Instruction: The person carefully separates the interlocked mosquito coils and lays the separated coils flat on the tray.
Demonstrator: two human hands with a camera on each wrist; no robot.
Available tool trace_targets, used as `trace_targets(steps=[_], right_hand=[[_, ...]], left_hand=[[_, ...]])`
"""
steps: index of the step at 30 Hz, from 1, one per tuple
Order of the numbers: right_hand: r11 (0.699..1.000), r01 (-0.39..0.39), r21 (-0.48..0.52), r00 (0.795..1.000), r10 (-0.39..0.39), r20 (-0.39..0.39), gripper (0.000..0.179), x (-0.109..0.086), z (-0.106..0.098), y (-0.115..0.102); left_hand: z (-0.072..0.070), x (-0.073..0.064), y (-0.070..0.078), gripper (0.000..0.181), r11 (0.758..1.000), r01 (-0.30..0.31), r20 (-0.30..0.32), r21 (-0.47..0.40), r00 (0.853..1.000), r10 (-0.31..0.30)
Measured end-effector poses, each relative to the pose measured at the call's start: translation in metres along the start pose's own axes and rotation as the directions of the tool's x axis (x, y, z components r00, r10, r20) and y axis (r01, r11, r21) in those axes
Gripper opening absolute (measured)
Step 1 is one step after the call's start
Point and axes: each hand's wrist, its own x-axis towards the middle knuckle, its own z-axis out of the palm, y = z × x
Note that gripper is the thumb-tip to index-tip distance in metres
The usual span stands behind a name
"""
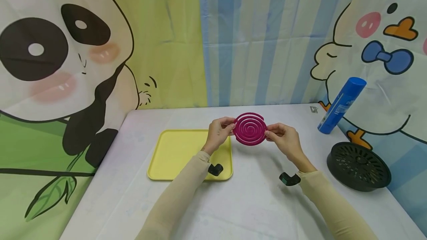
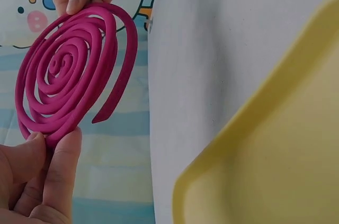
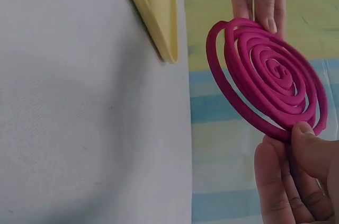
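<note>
A magenta mosquito coil (image 1: 250, 129), wound in a flat spiral, is held up above the table between both hands. The left hand (image 1: 218, 132) pinches its left edge between thumb and fingers. On the opposite edge, the right hand (image 1: 286, 139) pinches it the same way. In the left wrist view the coil (image 2: 69, 70) stands tilted, and one loose outer end sticks out from the spiral. Thumb and fingers of the right hand (image 3: 296, 176) grip the rim in the right wrist view.
A yellow tray (image 1: 173, 155) lies on the white table (image 1: 247, 210), partly behind the left hand and forearm. To the right, a black round slotted container (image 1: 358, 166) sits near the table's edge. Behind it stands a blue spray can (image 1: 341, 105). Cartoon-printed curtains (image 1: 247, 40) hang around the table.
</note>
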Motion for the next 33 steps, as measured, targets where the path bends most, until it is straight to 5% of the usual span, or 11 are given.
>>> trace_targets(steps=[21,33], right_hand=[[0.995,0.094,-0.037,0.996,-0.093,0.006,0.014,-0.0027,-0.0004,0.0056],[0.994,0.109,-0.031,0.994,-0.109,0.010,0.015,-0.0009,-0.0014,0.0076]], left_hand=[[-0.0013,0.0019,-0.0001,0.021,0.996,0.089,-0.001,-0.001,0.996,-0.089],[0.0006,0.0007,0.0024,0.020,1.000,0.030,0.012,0.004,0.999,-0.030]])
